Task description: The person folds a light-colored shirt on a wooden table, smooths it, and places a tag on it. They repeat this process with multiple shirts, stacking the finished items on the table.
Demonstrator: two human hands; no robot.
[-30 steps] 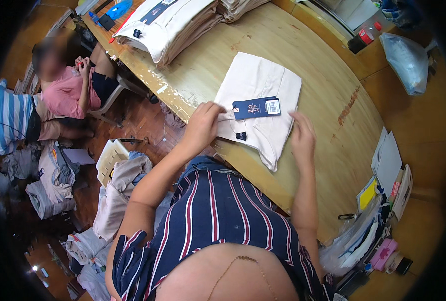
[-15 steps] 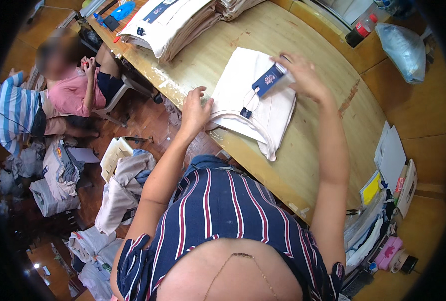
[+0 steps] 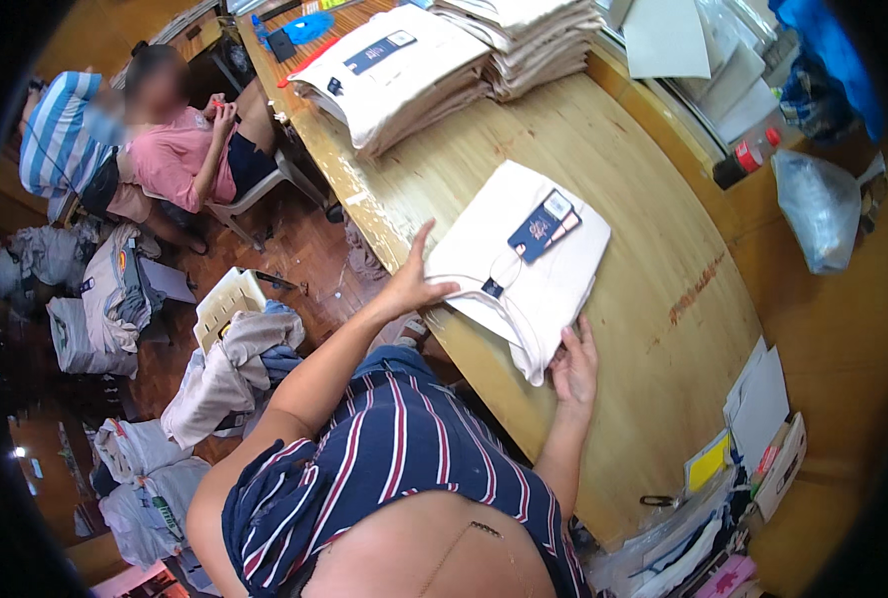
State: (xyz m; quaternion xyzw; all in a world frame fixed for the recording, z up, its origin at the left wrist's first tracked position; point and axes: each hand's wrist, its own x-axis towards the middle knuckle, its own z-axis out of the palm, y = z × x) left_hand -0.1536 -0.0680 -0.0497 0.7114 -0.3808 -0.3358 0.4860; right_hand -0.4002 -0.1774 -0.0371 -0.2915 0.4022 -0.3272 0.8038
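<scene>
A cream folded T-shirt [image 3: 524, 224] lies on the wooden table, its neckline toward me. A navy hang tag [image 3: 538, 232] rests flat on its front, looped by a thin string to the small dark neck label [image 3: 492, 287]. My left hand [image 3: 414, 284] holds the shirt's left edge by the collar, thumb on top and index finger stretched along the side. At the near right corner, my right hand [image 3: 573, 367] grips the edge with its palm turned up. Fingers beneath the cloth are hidden.
Stacks of folded cream shirts [image 3: 394, 75] stand at the table's far end. A cola bottle [image 3: 748, 157] and a plastic bag [image 3: 818, 209] sit to the right. Papers [image 3: 758, 399] lie at the near right. A seated person in pink [image 3: 179, 159] is at the left, near clothes-covered chairs.
My right hand has left the hang tag and come down to the shirt's near right corner. The tag now lies flat. My left hand has closed on the left edge. The view has shifted.
</scene>
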